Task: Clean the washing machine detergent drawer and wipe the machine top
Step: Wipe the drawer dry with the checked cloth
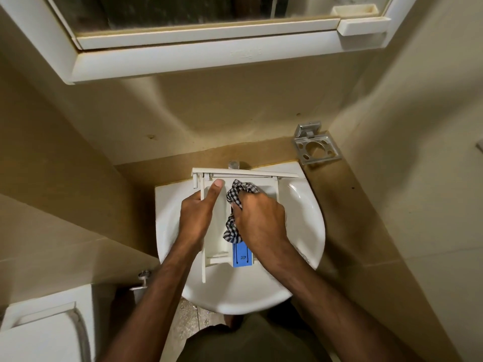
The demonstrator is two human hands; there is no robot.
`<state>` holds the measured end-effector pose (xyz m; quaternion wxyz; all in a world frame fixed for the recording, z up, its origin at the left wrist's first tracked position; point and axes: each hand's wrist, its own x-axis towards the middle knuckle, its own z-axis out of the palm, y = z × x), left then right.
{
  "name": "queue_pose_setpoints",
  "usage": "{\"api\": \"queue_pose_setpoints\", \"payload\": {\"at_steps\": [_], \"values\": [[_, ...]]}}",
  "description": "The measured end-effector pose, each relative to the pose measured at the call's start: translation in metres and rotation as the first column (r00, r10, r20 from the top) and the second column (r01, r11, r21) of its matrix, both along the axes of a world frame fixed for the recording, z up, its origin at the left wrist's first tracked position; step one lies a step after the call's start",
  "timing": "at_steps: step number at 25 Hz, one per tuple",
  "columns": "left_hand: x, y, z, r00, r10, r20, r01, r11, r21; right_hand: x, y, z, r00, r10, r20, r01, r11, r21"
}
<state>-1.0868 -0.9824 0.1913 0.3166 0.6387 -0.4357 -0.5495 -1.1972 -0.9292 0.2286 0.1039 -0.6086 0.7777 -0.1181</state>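
Note:
A white detergent drawer (217, 249) lies across a white washbasin (308, 231), its front panel toward the wall. A blue insert (242, 257) shows at the drawer's near end. My left hand (197, 218) grips the drawer's left side wall, thumb stretched along the inside. My right hand (261, 220) holds a black-and-white checked cloth (236, 194) bunched inside the drawer's compartment; a tail of the cloth hangs down below the hand. The drawer's right side is hidden under my right hand.
A tap (233, 164) stands behind the drawer at the wall. A metal holder (315, 148) is fixed to the wall at the right. A mirror cabinet (209, 35) hangs overhead. A toilet cistern (44, 327) sits at the lower left.

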Motion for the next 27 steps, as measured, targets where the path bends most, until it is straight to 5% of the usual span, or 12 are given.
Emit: {"api": "queue_pose_setpoints", "payload": {"at_steps": [5,12,20,27], "values": [[0.003,-0.001,-0.002,1.000,-0.014,0.002,0.014,1.000,-0.020,-0.004,-0.007,0.007,0.998,-0.039,0.056,0.031,0.990,0.141],[-0.007,0.005,-0.007,0.997,-0.068,0.037,0.070,0.997,-0.031,-0.024,-0.005,0.029,0.985,0.119,0.125,-0.163,0.877,0.453],[-0.008,0.004,-0.001,0.998,-0.030,0.055,0.034,0.997,-0.071,-0.013,-0.001,-0.015,0.988,-0.118,0.099,0.123,0.992,-0.041],[-0.011,0.004,0.005,1.000,-0.008,0.025,0.008,1.000,-0.028,-0.006,0.006,-0.032,0.992,-0.094,-0.087,0.060,0.941,-0.332]]}}
